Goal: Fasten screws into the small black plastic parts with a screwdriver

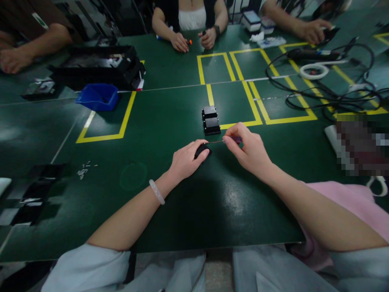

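Observation:
Near the middle of the green table, my left hand [189, 159] is closed around a small black case [202, 150], whose far side is mostly hidden by my fingers. My right hand [247, 148] pinches a screwdriver [216, 142] by its handle, which is largely covered by the fingers. Its thin shaft points left, lying nearly level, with the tip at the upper edge of the black case. Just beyond my hands lie two black box-shaped parts [210, 120], one behind the other. Small loose screws [84, 169] are scattered on the table to the left.
A blue bin [97, 97] stands before stacked black trays [97, 67] at the back left. Black flat pieces [38, 194] lie at the left. Coiled cables [322, 99] spread over the right, near pink cloth [340, 198]. Co-workers' hands [180, 42] are across the table.

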Motion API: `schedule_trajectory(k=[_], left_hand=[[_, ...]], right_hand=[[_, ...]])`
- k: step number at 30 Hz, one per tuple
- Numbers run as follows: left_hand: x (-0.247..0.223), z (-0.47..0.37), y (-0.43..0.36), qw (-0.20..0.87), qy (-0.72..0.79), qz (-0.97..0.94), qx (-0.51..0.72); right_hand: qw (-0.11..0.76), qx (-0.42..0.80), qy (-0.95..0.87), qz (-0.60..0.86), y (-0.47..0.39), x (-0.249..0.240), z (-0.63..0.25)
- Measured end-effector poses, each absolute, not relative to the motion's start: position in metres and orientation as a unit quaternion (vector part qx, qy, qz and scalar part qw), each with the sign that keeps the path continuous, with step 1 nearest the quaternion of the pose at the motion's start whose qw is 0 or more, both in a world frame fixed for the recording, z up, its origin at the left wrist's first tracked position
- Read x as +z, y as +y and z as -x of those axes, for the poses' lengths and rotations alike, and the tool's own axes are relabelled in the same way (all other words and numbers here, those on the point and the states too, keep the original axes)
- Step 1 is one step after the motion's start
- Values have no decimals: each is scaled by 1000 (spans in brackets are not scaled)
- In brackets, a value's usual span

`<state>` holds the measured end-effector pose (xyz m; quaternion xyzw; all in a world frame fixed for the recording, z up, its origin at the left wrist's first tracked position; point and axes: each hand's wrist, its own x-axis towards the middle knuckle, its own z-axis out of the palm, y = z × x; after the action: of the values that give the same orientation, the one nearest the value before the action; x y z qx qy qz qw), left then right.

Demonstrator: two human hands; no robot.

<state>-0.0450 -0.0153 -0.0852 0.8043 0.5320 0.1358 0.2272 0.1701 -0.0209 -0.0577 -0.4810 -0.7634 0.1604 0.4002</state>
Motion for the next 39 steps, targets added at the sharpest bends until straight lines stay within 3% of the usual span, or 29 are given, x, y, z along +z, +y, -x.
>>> schedule_trajectory(k=[39], left_hand=[[-88, 51, -10, 259, 507, -807, 156]], right_hand=[[435, 153, -763, 454, -19, -58, -170]])
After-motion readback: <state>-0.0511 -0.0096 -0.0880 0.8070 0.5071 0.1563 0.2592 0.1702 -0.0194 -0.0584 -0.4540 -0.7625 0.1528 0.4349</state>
